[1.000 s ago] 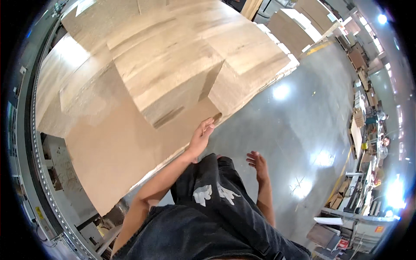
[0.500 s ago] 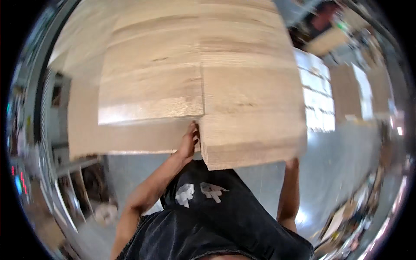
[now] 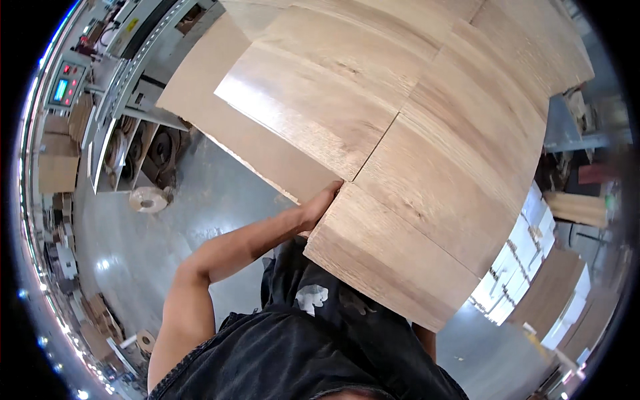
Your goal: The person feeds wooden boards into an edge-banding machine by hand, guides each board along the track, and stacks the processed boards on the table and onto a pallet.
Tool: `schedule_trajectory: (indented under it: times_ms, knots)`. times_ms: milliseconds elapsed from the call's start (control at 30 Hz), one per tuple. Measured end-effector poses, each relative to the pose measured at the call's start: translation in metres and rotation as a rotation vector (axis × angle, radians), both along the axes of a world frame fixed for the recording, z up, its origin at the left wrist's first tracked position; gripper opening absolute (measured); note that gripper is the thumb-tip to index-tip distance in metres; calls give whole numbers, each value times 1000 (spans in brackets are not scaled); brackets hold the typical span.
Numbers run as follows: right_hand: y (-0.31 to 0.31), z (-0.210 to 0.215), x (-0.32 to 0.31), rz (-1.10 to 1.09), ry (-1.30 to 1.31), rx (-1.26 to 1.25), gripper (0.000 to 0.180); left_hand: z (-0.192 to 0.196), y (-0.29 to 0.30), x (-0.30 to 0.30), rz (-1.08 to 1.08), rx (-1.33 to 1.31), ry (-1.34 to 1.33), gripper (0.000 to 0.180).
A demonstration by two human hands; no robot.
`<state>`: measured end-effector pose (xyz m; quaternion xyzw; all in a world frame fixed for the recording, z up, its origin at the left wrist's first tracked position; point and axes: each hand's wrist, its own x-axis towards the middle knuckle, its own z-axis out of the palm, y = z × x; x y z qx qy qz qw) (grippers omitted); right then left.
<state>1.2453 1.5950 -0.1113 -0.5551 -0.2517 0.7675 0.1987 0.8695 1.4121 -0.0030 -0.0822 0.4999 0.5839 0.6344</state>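
Note:
Wide wood-grain boards (image 3: 393, 247) lie at the near edge of a large stack and jut out toward my body. My left hand (image 3: 323, 205) grips their left end, its thumb at the upper corner and its fingers mostly hidden along the side. My right forearm (image 3: 425, 340) shows only in part below the near right corner; the boards hide that hand. More wood-grain boards (image 3: 320, 80) lie behind and to the left, close against the near ones. Under them, a brown cardboard sheet (image 3: 260, 150) sticks out on the left.
A machine frame (image 3: 143, 67) with a control panel (image 3: 65, 83) stands at the far left. Below it are a shelf (image 3: 137, 157) and a tape roll (image 3: 148, 199) on the grey floor. White stacked packages (image 3: 513, 267) and a brown carton (image 3: 550, 293) stand on the right.
The view has turned, so the boards now lie slantwise and more of the left side shows. My left hand stays at the boards' end; my right hand has gone out of sight behind them.

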Motion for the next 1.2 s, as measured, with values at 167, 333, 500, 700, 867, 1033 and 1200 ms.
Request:
schedule_trajectory:
  times_ms: [167, 333, 500, 700, 867, 1033, 1200]
  knots:
    - [-6, -4, -47, 93, 43, -11, 58, 4, -2, 2, -44, -106, 153, 60]
    - [-27, -1, -79, 131, 62, -12, 59, -16, -19, 15, 15, -98, 58, 62]
    - [-56, -1, -129, 183, 84, -16, 59, -6, -41, 17, 11, -86, -151, 66]
    - [-108, 4, -210, 380, 150, -18, 60, 1, -114, 10, 57, -25, -175, 73]
    - [-167, 13, -281, 598, 185, 7, 60, 14, -201, -16, 41, -1, -30, 74]
    - [-242, 31, -348, 842, 174, 44, 60, 24, -314, -36, 249, 27, 80, 65]
    - [-326, 43, -430, 1039, 184, 64, 61, 37, -435, -71, 411, 2, 164, 61]
